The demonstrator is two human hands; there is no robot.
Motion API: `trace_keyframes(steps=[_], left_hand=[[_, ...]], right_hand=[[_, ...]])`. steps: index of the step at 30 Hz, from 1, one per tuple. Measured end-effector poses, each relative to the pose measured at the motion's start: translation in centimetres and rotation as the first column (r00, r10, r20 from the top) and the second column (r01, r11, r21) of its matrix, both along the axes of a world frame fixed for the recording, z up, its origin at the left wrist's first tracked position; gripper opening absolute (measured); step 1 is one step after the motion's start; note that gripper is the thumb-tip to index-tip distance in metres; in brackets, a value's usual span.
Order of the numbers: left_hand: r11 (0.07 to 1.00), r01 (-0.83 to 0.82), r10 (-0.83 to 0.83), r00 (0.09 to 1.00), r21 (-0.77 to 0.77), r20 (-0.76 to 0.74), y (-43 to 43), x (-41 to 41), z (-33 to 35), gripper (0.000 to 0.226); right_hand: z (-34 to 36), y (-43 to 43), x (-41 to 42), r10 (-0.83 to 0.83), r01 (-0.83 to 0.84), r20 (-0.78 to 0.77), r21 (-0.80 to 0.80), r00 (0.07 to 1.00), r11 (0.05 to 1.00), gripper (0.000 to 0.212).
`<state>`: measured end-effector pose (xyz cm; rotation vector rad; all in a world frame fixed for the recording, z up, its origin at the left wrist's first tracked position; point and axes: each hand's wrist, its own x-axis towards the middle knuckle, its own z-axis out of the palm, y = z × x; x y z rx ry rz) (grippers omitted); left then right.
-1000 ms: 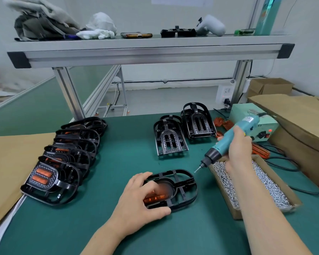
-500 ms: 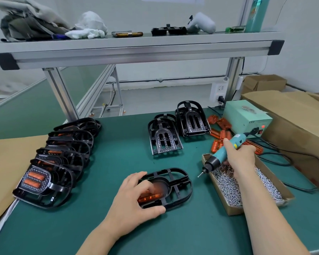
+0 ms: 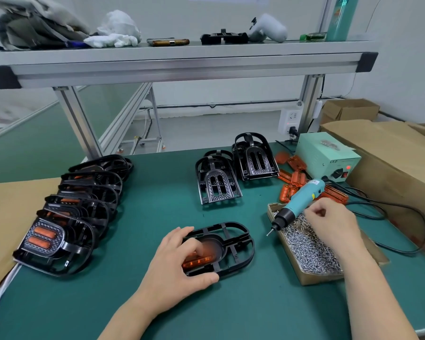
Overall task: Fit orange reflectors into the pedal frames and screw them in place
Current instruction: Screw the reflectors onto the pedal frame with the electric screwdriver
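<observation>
**Left hand steadies a pedal frame while the right holds the screwdriver over the screws**

Nearest, the left hand [image 3: 174, 268] grips a black pedal frame [image 3: 233, 244] that lies flat on the green table [image 3: 157, 212]. The thumb lies along the frame's near rim and the fingers are curled over its top. One bent fingertip presses on an orange reflector [image 3: 199, 260] seated in the frame's left half.

To the right, well apart from it, the right hand [image 3: 334, 224] holds a teal electric screwdriver [image 3: 302, 201] above a cardboard box of screws [image 3: 307, 251]. The tool slants down to the left. Its bit hangs just past the box's left edge, above the table and clear of the frame. The fingers are curled beside the tool's body, and blur hides exactly how they lie. Black cables [image 3: 422, 231] loop across the table behind this hand.

Further back on the left is a row of pedals [image 3: 84, 200], each overlapping the next, partly on brown cardboard [image 3: 10, 217]. The nearest one shows two orange strips in its patterned plate. Past the middle of the table, two more frames [image 3: 217, 185] lean side by side, their slots open. Just right of them lie loose reflectors [image 3: 292, 179]. Behind those stands a pale green power box [image 3: 326, 155] with a red light.

Farthest and highest, a metal shelf [image 3: 182, 67] carries bundled cloth [image 3: 35, 28], a phone [image 3: 168, 42] and a white handheld tool [image 3: 268, 28].
</observation>
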<state>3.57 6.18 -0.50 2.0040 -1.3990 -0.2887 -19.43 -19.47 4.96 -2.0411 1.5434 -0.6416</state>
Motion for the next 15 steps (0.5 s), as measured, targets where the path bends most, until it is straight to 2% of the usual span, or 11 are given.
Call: trace_keyframes(steps=[5, 15], left_hand=[[1.000, -0.003, 0.003, 1.000, 0.004, 0.004, 0.01, 0.00, -0.06, 0.049], [1.000, -0.014, 0.015, 0.999, 0.025, -0.034, 0.03, -0.39, 0.38, 0.049]], right_hand=[[0.36, 0.88, -0.25, 0.265, -0.235, -0.154, 0.189, 0.952, 0.954, 0.012], [-0.20, 1.08, 0.50, 0.230, -0.213, -0.182, 0.108, 0.956, 0.971, 0.020]])
